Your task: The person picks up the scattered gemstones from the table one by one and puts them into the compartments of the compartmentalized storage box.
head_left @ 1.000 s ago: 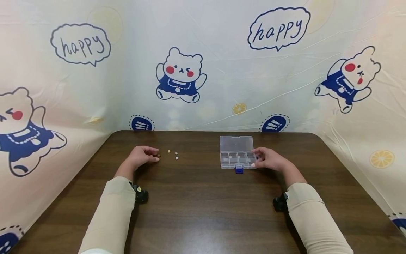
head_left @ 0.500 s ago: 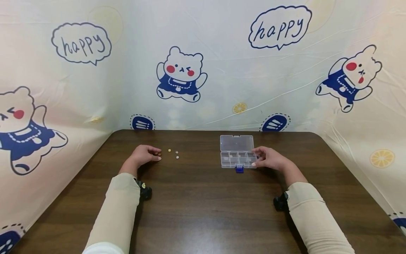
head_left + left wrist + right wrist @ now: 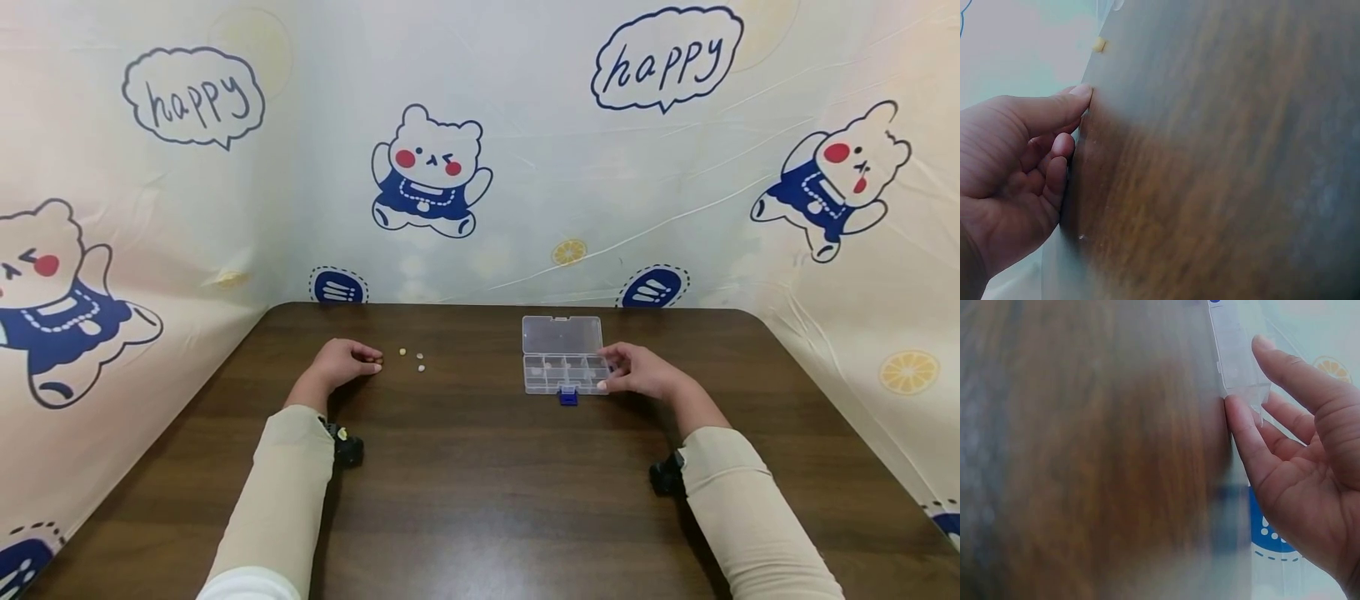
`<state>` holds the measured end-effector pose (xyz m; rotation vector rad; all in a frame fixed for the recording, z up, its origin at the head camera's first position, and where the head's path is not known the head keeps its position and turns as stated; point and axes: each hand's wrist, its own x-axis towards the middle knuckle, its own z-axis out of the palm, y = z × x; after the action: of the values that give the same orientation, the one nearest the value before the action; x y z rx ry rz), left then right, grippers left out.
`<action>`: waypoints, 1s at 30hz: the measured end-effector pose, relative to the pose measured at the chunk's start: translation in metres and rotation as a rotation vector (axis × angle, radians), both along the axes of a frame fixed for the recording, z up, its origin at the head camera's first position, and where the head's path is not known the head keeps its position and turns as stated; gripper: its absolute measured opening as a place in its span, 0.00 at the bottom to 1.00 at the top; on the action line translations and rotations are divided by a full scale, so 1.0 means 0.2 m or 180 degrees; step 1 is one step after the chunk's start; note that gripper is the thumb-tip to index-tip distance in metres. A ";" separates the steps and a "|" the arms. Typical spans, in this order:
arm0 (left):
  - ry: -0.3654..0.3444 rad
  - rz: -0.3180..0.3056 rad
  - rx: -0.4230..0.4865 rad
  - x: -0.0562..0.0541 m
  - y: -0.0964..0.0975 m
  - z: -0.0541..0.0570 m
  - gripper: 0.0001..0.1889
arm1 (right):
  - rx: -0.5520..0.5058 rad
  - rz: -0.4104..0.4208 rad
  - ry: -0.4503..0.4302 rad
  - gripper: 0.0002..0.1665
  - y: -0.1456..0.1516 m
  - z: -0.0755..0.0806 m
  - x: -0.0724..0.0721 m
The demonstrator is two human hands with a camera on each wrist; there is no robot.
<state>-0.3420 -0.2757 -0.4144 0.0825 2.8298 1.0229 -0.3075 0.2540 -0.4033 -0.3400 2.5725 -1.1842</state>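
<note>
My left hand (image 3: 341, 360) rests at the table's left side, thumb and forefinger drawn together over a small brown piece (image 3: 378, 361) that mostly hides behind the fingertips. In the left wrist view, its other fingers curl in and a small yellow piece (image 3: 1099, 45) lies beyond the thumb. To the right, a clear plastic compartment box (image 3: 558, 383) stands with its lid (image 3: 562, 335) folded back and a blue latch (image 3: 568, 398) in front. My right hand (image 3: 639, 371) holds the box's right end between thumb and fingers. A few pale bits show in its compartments.
Two whitish pieces (image 3: 421, 367) lie near the yellow one, right of my left hand. All stand on a brown wooden table (image 3: 480, 483). A printed cloth (image 3: 510, 167) hangs behind and along both sides.
My left hand has shifted slightly to the right, over the brown piece. My right hand stays at the box's end. The head view has tipped down a little.
</note>
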 end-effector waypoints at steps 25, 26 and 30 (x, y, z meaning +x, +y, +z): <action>0.0071 -0.0031 0.0045 0.02 0.03 0.00 0.12 | 0.0036 0.0002 0.0017 0.42 0.01 0.00 0.00; 0.0082 -0.0032 0.0066 0.02 0.03 0.00 0.12 | 0.0036 -0.0001 0.0018 0.42 0.01 0.00 0.00; 0.0077 -0.0021 0.0139 0.03 0.04 0.01 0.12 | 0.0060 -0.0006 0.0028 0.42 0.01 -0.01 -0.01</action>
<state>-0.3366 -0.2686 -0.4128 0.1090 2.8271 1.0900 -0.3089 0.2555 -0.4046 -0.3396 2.5902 -1.1609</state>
